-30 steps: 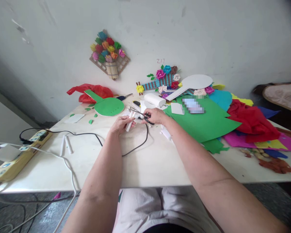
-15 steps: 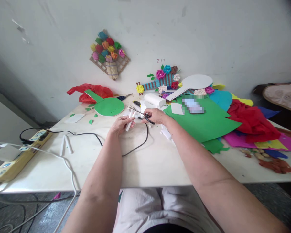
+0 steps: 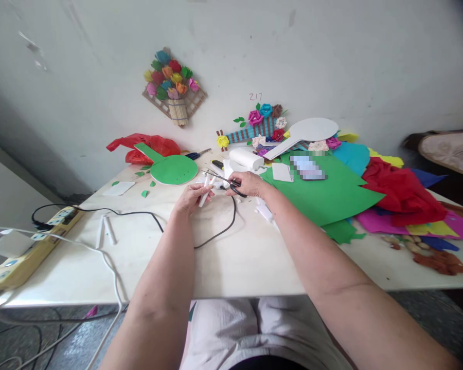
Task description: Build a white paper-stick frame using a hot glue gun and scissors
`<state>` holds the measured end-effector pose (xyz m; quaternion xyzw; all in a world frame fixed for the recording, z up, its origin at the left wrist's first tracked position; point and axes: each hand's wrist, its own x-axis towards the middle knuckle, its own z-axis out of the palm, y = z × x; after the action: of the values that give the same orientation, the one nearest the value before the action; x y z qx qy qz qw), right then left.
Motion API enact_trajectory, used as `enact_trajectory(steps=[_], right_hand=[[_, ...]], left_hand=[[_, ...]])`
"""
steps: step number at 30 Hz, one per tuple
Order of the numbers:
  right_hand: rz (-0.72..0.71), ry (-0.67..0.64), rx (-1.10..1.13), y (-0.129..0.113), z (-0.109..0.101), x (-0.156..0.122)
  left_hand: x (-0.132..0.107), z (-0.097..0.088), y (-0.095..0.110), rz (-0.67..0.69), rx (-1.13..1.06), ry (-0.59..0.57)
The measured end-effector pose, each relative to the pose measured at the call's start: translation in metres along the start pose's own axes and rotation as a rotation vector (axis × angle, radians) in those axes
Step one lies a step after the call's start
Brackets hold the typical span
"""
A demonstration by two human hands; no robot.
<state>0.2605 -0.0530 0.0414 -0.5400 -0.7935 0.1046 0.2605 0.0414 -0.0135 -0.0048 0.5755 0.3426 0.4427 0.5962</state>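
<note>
My left hand (image 3: 193, 197) is closed on narrow white strips (image 3: 205, 194), which stick up and down past its fingers. My right hand (image 3: 247, 184) grips a pair of scissors (image 3: 238, 190) by its black handles. The blades point left, and their tips reach the upper ends of the strips; whether they bite into a strip is too small to tell. Behind the hands lie a white roll (image 3: 247, 159) and white scraps. A green paddle-shaped piece (image 3: 173, 169) rests to the left of them.
Two white strips (image 3: 107, 230) lie near a yellow power strip (image 3: 34, 252) at left. A black cable (image 3: 226, 228) runs across the table below my hands. Green sheets (image 3: 332, 200) and red cloth-like material (image 3: 401, 192) cover the right side. A flower craft (image 3: 173, 85) hangs on the wall.
The strips and my left hand have shifted very slightly against the blades. My right hand and the scissors stay almost in the same place.
</note>
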Motion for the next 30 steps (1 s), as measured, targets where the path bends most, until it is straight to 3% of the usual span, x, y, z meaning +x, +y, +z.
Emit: enact_trajectory(steps=[9, 30], right_hand=[[0.009, 0.023, -0.042, 0.0001, 0.0011, -0.0003], [-0.043, 0.048, 0.113, 0.002, 0.0021, -0.0007]], left_hand=[[0.0, 0.0007, 0.0009, 0.028, 0.031, -0.007], [0.0002, -0.0015, -0.0002, 0.035, -0.005, -0.023]])
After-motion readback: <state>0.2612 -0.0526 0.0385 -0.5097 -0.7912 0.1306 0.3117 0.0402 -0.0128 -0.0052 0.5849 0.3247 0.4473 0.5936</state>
